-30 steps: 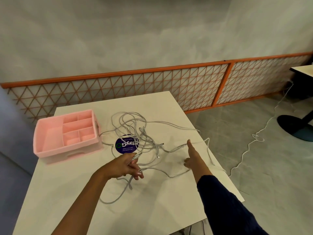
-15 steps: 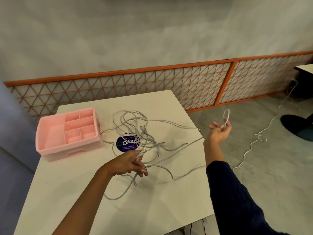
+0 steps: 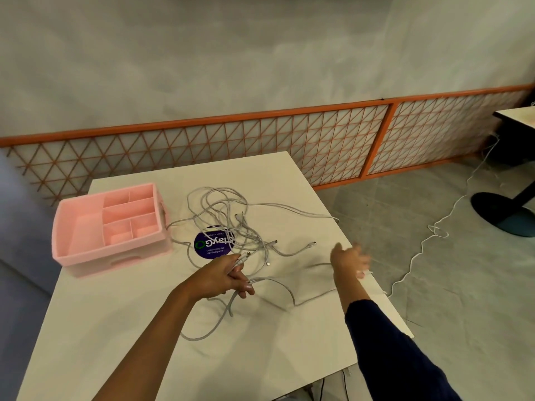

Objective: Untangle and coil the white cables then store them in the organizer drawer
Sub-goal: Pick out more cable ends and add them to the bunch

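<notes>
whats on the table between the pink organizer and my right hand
Head view: the tangled white cables, lying partly over a round blue sticker.

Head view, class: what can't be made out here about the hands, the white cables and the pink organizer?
- Right hand: motion blur in the head view; whether it holds a cable is unclear.
- White cables: overlapping strands hide how many there are.
- Left hand: curled fingers cover the cable stretch it grips.
- Pink organizer: its front wall hides the drawer's inside.

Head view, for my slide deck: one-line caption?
Left hand grips tangled white cables on the table beside a pink organizer.
</notes>
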{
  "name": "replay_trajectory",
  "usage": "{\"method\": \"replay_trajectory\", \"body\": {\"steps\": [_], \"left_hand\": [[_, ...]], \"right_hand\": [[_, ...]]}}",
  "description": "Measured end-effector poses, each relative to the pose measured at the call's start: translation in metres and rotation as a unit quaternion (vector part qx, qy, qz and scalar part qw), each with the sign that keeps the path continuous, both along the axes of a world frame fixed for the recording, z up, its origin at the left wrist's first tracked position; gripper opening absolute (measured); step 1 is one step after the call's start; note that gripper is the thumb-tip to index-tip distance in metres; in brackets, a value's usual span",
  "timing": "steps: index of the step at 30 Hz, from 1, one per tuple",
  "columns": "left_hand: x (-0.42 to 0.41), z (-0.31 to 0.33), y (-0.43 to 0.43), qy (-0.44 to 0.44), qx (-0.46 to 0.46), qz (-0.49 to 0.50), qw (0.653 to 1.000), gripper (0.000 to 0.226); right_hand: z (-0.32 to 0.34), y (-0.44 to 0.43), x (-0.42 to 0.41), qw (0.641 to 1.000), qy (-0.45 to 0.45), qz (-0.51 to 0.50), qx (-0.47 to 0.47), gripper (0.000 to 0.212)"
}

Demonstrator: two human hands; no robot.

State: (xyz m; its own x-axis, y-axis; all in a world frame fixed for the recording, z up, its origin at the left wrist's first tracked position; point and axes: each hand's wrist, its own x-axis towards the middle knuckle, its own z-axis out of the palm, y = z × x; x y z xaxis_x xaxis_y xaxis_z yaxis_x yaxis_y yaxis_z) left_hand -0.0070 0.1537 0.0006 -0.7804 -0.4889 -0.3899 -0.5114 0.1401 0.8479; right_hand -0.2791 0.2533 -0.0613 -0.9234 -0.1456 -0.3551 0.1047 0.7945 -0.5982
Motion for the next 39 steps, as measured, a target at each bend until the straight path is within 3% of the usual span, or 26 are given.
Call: {"method": "replay_trajectory", "body": {"steps": [2,4,6,9,11,14,17,21,24,31,39], "left_hand": [[0.0,0.0,-0.003,-0.005,-0.01,0.003,1.0,0.036],[-0.002,0.001,-0.005,-0.009,-0.019,0.008,1.0,0.033],[-0.003,0.002,-0.007,-0.013,-0.031,0.015,0.999,0.032],[-0.003,0.002,-0.011,-0.022,-0.054,0.029,0.998,0.032],[0.0,0.003,-0.012,-0.026,-0.06,0.038,0.997,0.036],[0.002,0.007,-0.012,-0.028,-0.057,0.035,0.997,0.028],[0.005,0.013,-0.012,-0.023,-0.051,0.031,0.998,0.027],[0.009,0.018,-0.011,-0.024,-0.04,0.005,0.999,0.029],[0.01,0.019,-0.007,-0.02,-0.019,-0.009,1.0,0.034],[0.003,0.013,0.003,-0.008,-0.008,-0.017,1.0,0.04],[0.007,0.018,0.004,0.012,0.001,-0.012,1.0,0.042]], "right_hand": [[0.017,-0.021,0.015,0.983,-0.005,0.143,-0.115,0.034],[0.034,-0.034,0.035,0.913,-0.099,0.344,-0.195,0.032],[0.048,-0.035,0.055,0.815,-0.219,0.514,-0.156,0.04],[0.061,-0.04,0.07,0.689,-0.301,0.659,-0.001,0.049],[0.058,-0.041,0.071,0.666,-0.291,0.686,0.034,0.045],[0.052,-0.041,0.069,0.702,-0.212,0.679,0.032,0.031],[0.042,-0.038,0.067,0.738,-0.17,0.653,0.008,0.034],[0.02,-0.024,0.054,0.84,-0.074,0.537,-0.026,0.049],[0.004,-0.009,0.041,0.888,0.019,0.459,-0.009,0.047],[-0.009,0.007,0.02,0.919,0.079,0.382,0.047,0.041],[-0.017,0.018,-0.002,0.939,0.083,0.326,0.077,0.051]]}}
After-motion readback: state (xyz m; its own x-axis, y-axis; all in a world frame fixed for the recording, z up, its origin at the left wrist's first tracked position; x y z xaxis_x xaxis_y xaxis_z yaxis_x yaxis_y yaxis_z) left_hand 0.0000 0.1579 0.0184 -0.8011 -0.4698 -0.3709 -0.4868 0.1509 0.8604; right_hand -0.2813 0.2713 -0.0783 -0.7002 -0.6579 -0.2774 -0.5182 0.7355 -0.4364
